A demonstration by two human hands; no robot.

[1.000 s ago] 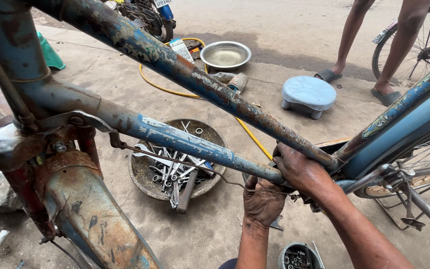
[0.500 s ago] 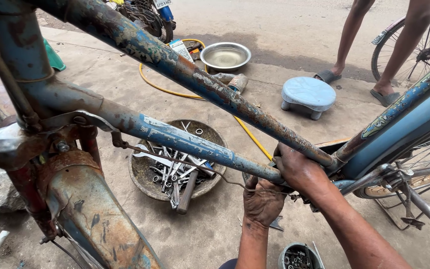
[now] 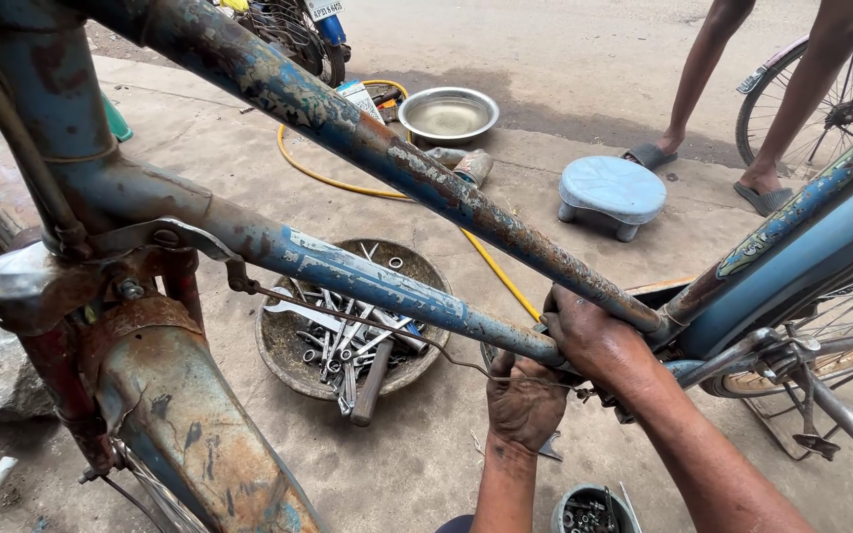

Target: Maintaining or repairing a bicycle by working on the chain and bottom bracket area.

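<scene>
Gripping the lower tube of the rusty blue bicycle frame (image 3: 387, 286) near where the two tubes meet, the right hand (image 3: 599, 345) is closed over the metal, its fingers curled round the far side and out of sight. The left hand (image 3: 523, 405) is just below, knuckles towards the camera, fingers folded in under the tube; whether it holds anything there cannot be told, since the palm side is hidden. A thin brake wire (image 3: 367, 321) runs along beneath the tube towards both hands and is lost between them. Behind the frame, on the ground, a round rusty pan of spanners (image 3: 352, 336) is partly crossed by the tube. Farther off lie a yellow hose (image 3: 323, 178), a steel bowl (image 3: 448, 114) and a low blue stool (image 3: 611, 190). Another person's legs (image 3: 762, 99) stand at the upper right, cut off at the thigh. A small tin of nuts (image 3: 584, 508) is clipped by the bottom edge, and the rusty mudguard (image 3: 185, 434) runs out of the picture at lower left.
</scene>
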